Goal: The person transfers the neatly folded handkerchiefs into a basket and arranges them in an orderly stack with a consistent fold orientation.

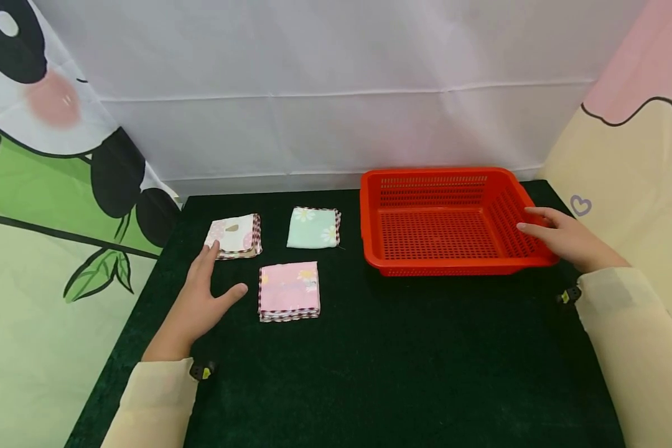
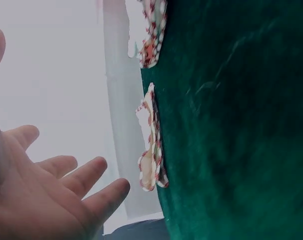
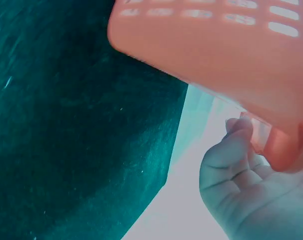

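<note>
My left hand [image 1: 198, 305] hovers at the left with fingers spread and thumb apart, its fingertips overlapping the near edge of a folded white-and-pink cloth [image 1: 232, 233]. In the left wrist view, the same hand's fingers [image 2: 104, 197] are extended and hold nothing. A folded pink cloth [image 1: 288, 286] lies just right of the thumb, and a folded mint-green cloth [image 1: 312, 228] with daisies lies behind it. My right hand [image 1: 565, 239] grips the right rim of a red plastic basket [image 1: 437, 267], with fingers curled at the rim [image 3: 284, 155] in the right wrist view.
Dark green cloth covers the table [image 1: 392, 361]. A white fabric backdrop [image 1: 313, 130] rises directly behind the cloths and basket. Printed cartoon fabric [image 1: 61, 186] hangs along the left, and a cream-and-pink sheet [image 1: 621, 162] stands close on the right.
</note>
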`<action>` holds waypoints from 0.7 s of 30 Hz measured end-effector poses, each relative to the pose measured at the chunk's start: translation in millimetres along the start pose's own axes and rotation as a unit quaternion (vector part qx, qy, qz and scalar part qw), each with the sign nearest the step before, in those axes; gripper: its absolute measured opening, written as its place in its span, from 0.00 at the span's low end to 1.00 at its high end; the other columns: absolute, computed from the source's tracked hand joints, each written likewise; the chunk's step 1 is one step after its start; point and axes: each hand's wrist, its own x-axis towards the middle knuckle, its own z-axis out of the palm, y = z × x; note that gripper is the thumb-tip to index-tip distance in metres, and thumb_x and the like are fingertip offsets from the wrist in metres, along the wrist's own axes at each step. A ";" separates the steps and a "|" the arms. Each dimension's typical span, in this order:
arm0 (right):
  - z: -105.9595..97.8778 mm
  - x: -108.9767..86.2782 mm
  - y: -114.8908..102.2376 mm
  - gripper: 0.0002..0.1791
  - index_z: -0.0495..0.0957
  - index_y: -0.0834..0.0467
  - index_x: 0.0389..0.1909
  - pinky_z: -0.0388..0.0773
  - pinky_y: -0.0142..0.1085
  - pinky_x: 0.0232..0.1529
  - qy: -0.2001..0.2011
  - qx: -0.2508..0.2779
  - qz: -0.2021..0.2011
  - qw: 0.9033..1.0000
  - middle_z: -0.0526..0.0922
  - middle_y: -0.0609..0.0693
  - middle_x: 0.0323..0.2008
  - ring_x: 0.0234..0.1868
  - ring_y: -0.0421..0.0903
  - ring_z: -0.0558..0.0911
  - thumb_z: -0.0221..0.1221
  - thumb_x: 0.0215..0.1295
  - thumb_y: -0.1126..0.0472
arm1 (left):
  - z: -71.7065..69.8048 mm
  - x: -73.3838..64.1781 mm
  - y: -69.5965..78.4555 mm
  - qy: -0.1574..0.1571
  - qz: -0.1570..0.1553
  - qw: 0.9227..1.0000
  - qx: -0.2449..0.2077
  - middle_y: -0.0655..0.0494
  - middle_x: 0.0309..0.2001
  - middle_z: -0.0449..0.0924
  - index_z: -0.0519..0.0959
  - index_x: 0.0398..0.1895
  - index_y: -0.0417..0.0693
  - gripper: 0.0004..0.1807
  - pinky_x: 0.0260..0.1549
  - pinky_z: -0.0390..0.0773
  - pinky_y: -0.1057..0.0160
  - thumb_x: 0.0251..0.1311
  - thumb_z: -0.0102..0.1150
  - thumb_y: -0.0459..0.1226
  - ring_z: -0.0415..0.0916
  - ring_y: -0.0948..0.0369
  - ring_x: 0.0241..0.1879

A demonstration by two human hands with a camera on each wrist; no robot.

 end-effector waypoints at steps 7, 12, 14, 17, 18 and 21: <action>-4.2 6.5 7.2 0.36 0.43 0.61 0.82 0.79 0.38 0.52 -0.012 0.057 -0.008 0.998 0.54 0.76 0.72 0.66 0.69 0.63 0.47 0.81 0.63 | 17.8 -1.6 -2.5 -0.015 -0.016 1.000 -0.019 0.38 0.82 0.33 0.34 0.85 0.59 0.59 0.64 0.53 0.22 0.65 0.66 0.58 0.41 0.31 0.77; -4.7 8.9 12.3 0.37 0.41 0.59 0.83 0.81 0.31 0.47 -0.025 0.106 -0.009 0.994 0.54 0.72 0.73 0.64 0.61 0.67 0.45 0.79 0.69 | 26.9 -4.0 1.1 -0.024 -0.020 0.998 -0.059 0.39 0.82 0.36 0.36 0.85 0.60 0.59 0.66 0.58 0.27 0.65 0.67 0.57 0.48 0.33 0.76; -4.6 10.2 13.8 0.37 0.41 0.58 0.83 0.82 0.32 0.48 -0.030 0.123 -0.008 0.992 0.52 0.71 0.75 0.63 0.58 0.67 0.45 0.80 0.68 | 29.4 -5.5 2.9 -0.029 -0.024 0.996 -0.075 0.39 0.82 0.36 0.36 0.85 0.60 0.58 0.66 0.59 0.29 0.65 0.67 0.55 0.49 0.34 0.76; -5.0 11.5 16.4 0.38 0.40 0.56 0.84 0.82 0.33 0.50 -0.035 0.142 -0.005 0.989 0.50 0.70 0.76 0.62 0.52 0.68 0.46 0.81 0.66 | 33.4 -6.1 6.1 -0.036 -0.031 0.995 -0.091 0.39 0.82 0.37 0.37 0.85 0.62 0.57 0.67 0.60 0.31 0.66 0.68 0.52 0.50 0.35 0.76; -5.1 11.7 17.2 0.38 0.40 0.56 0.84 0.82 0.32 0.51 -0.037 0.146 -0.004 0.989 0.49 0.69 0.77 0.61 0.50 0.69 0.46 0.81 0.66 | 34.6 -6.0 7.1 -0.038 -0.032 0.994 -0.092 0.39 0.82 0.38 0.37 0.85 0.62 0.57 0.67 0.60 0.32 0.66 0.68 0.51 0.50 0.36 0.76; -5.0 12.4 19.1 0.38 0.40 0.55 0.84 0.81 0.32 0.51 -0.036 0.158 -0.002 0.987 0.49 0.68 0.77 0.59 0.44 0.71 0.47 0.81 0.66 | 38.1 -4.9 9.1 -0.038 -0.034 0.994 -0.098 0.38 0.82 0.40 0.39 0.85 0.61 0.56 0.68 0.60 0.32 0.66 0.68 0.50 0.51 0.36 0.76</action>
